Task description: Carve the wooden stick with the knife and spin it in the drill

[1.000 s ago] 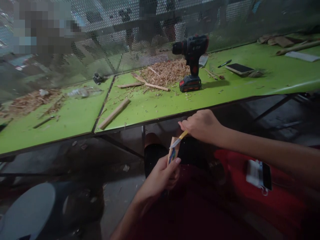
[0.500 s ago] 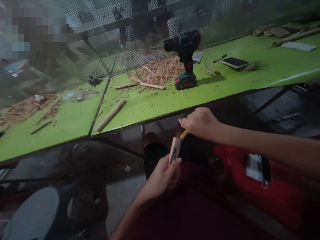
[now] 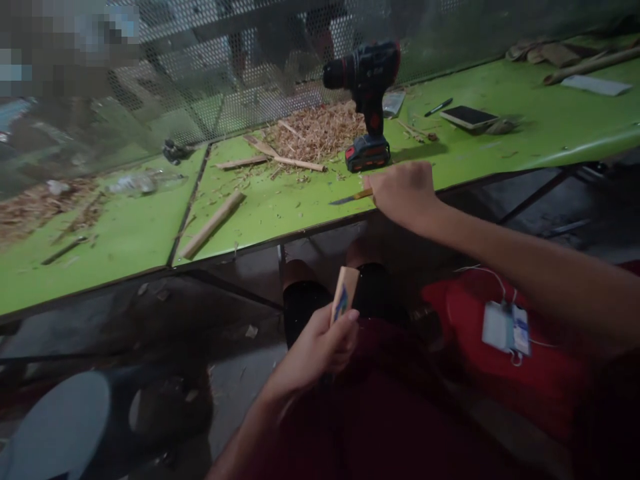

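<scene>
My left hand is closed around the lower part of a short flat piece of wood that has a blue-green mark on its face. The wood's top end sticks up out of the fist, above my lap. My right hand grips the yellow handle of a carving knife, whose thin blade points left over the front edge of the green table. Knife and wood are apart. The handle's far end is hidden in my fingers.
On the green table a cordless drill stands upright beside wood shavings. A wooden stick lies left. A phone and pen lie right. A red stool carries a white device with cables.
My right hand has lifted the knife off the wood, up and forward to the table edge. My left hand still holds the wood in nearly the same place.
</scene>
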Available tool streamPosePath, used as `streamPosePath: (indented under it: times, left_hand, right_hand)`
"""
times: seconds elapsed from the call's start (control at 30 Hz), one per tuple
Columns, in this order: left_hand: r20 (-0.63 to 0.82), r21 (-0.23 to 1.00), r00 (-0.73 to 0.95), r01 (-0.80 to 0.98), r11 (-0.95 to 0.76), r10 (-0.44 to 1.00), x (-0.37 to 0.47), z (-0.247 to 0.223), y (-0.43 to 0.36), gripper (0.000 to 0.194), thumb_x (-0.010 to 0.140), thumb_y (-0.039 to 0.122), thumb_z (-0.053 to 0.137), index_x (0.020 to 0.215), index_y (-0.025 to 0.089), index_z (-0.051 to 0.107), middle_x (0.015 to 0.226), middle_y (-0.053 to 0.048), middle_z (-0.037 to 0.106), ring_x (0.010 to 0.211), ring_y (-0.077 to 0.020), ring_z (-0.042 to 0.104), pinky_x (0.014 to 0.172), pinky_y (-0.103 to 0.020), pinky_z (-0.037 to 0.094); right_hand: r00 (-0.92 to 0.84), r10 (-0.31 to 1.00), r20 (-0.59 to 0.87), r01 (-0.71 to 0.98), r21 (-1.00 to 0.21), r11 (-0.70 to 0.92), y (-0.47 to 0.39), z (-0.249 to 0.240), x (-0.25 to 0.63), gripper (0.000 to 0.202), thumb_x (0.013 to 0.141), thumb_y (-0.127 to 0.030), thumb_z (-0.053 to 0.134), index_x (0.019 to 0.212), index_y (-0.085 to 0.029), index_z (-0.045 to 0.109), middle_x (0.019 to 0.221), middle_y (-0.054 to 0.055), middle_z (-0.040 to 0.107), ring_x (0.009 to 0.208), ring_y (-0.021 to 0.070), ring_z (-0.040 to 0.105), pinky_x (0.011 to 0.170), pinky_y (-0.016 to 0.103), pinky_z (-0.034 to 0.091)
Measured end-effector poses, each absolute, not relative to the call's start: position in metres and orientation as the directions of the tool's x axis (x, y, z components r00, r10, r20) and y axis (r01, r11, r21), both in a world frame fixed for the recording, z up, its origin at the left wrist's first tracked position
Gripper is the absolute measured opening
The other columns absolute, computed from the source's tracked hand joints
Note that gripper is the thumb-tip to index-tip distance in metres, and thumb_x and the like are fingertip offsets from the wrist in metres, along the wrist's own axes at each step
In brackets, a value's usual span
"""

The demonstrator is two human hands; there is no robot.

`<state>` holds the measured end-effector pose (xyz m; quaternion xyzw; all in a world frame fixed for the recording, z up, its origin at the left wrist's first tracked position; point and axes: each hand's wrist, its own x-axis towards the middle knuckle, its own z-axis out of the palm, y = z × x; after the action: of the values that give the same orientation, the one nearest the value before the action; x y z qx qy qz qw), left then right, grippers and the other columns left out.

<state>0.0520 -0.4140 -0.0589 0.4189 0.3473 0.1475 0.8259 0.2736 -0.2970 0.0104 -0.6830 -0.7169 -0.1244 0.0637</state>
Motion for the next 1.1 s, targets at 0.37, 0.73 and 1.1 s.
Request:
streamPosePath:
  times: [0.37, 0.73, 1.1]
  left_hand:
    - [-0.256, 0.751, 0.489, -0.443, 0.49, 0.834, 0.061, -0.074, -0.384, 0.037, 0.085, 0.044, 0.066, 0.072, 0.019, 0.042, 0.061, 0.007, 0.036, 0.049, -0.0057, 0.036, 0.045, -0.017, 0.036]
    - [0.076, 0.905, -0.106, -0.41, -0.114, 0.991, 0.078, -0.099, -0.352, 0.022, 0.085, 0.033, 0.064, 0.095, 0.023, 0.048, 0.101, -0.001, 0.049, 0.098, -0.0143, 0.055, 0.093, -0.031, 0.048]
    - [0.04, 0.929, 0.729, -0.278, 0.242, 0.684, -0.002, -0.095, -0.381, 0.108, 0.057, 0.044, 0.09, 0.147, 0.031, 0.032, 0.13, -0.014, 0.047, 0.117, -0.0308, 0.053, 0.092, -0.043, 0.048]
  right_hand:
    - [-0.111, 0.994, -0.023, 0.474, -0.88, 0.032, -0.346, -0.066, 0.261, 0.055, 0.088, -0.061, 0.051, 0.054, -0.02, 0.04, 0.052, -0.004, 0.035, 0.053, 0.0098, 0.032, 0.053, 0.025, 0.025]
    - [-0.232, 0.892, -0.388, -0.399, -0.798, -0.451, -0.378, -0.142, 0.189, 0.038, 0.076, -0.063, 0.067, 0.078, -0.025, 0.06, 0.062, -0.001, 0.059, 0.042, 0.0085, 0.037, 0.038, 0.022, 0.021]
    - [-0.143, 0.977, -0.161, -0.18, -0.966, -0.185, -0.332, -0.07, 0.256, 0.03, 0.072, -0.041, 0.076, 0.08, -0.016, 0.061, 0.064, -0.005, 0.051, 0.048, 0.0047, 0.039, 0.042, 0.018, 0.024]
